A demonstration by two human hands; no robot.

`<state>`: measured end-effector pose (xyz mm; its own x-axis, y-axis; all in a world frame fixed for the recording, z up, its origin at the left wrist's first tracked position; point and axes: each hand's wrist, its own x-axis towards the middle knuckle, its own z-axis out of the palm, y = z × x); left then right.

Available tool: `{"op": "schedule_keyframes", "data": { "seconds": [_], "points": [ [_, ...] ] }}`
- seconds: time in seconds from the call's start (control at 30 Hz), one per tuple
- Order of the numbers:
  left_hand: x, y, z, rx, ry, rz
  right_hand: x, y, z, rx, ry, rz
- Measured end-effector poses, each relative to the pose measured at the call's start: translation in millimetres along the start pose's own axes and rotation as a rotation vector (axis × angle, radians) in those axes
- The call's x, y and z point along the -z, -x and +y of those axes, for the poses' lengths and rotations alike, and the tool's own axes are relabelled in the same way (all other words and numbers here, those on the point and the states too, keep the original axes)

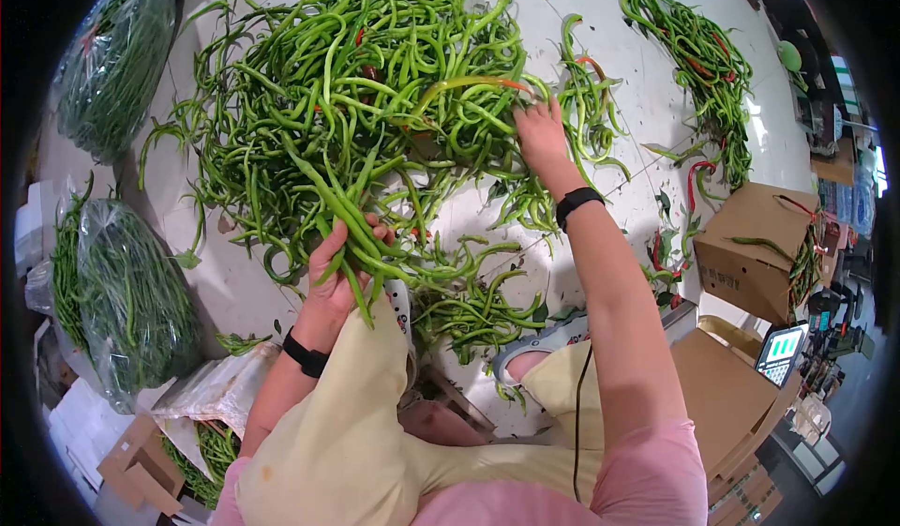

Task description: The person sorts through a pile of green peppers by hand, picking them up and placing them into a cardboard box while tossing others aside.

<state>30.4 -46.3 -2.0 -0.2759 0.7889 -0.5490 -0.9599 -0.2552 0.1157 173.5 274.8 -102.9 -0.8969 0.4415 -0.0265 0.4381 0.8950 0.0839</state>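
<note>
My left hand (pixel 336 268) is wrapped round a bunch of long green chili peppers (pixel 342 207), held above the near edge of a big pile. That pile of green chili peppers (pixel 309 85) spreads over the floor in front of me, with a few red ones mixed in. At its right edge my right hand (pixel 541 132) has its fingers bent together at the end of a long orange-red chili pepper (pixel 469 82), which arches over the green ones. The fingertips are partly hidden, so the exact grip is hard to see.
Bulging clear bags of green peppers (pixel 131 292) stand on the left. A smaller heap of peppers (pixel 478 310) lies between my feet. At the right are a long pepper row (pixel 694 52), a cardboard box (pixel 750 245) and a scale with a lit display (pixel 780 353).
</note>
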Motion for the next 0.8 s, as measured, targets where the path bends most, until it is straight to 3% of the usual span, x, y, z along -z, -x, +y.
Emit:
{"op": "schedule_keyframes", "data": {
  "seconds": [0.07,0.1,0.2,0.27,0.37,0.47,0.53,0.6,0.67,0.77,0.8],
  "points": [
    [-0.8,-3.5,1.6,0.000,0.003,-0.010,8.7,-3.0,1.9,0.056,0.092,-0.184],
    [-0.2,-3.2,1.3,-0.003,0.005,-0.008,5.6,1.4,13.7,0.161,0.004,-0.033],
    [-0.5,-4.5,4.1,-0.001,0.010,-0.021,66.2,28.2,26.9,0.167,-0.227,-0.202],
    [-1.7,-1.7,4.9,0.011,0.016,-0.021,99.6,51.9,36.6,0.118,-0.371,-0.058],
    [-9.0,-1.0,3.8,0.036,0.029,-0.024,138.8,84.1,46.6,-0.333,-0.979,-0.257],
    [-13.8,-0.2,1.5,0.055,0.021,-0.016,168.2,113.3,8.6,-0.697,-1.926,-0.320],
    [-12.0,-0.9,-2.4,0.059,-0.002,0.005,166.1,122.1,-19.7,-0.726,-2.159,-0.214],
    [-14.0,-3.3,-5.8,0.112,-0.067,0.021,164.3,124.7,-56.8,-0.805,-2.458,-0.320],
    [-10.9,-5.5,-11.6,0.148,-0.120,0.044,165.0,120.7,-89.8,-0.764,-2.497,-0.345],
    [-23.3,-5.8,-21.6,0.128,-0.261,-0.060,167.7,116.6,-123.5,-0.622,-2.562,-0.542],
    [-29.8,-5.3,-25.2,0.123,-0.284,-0.099,167.4,114.8,-130.5,-0.586,-2.443,-0.632]
  ]
}}
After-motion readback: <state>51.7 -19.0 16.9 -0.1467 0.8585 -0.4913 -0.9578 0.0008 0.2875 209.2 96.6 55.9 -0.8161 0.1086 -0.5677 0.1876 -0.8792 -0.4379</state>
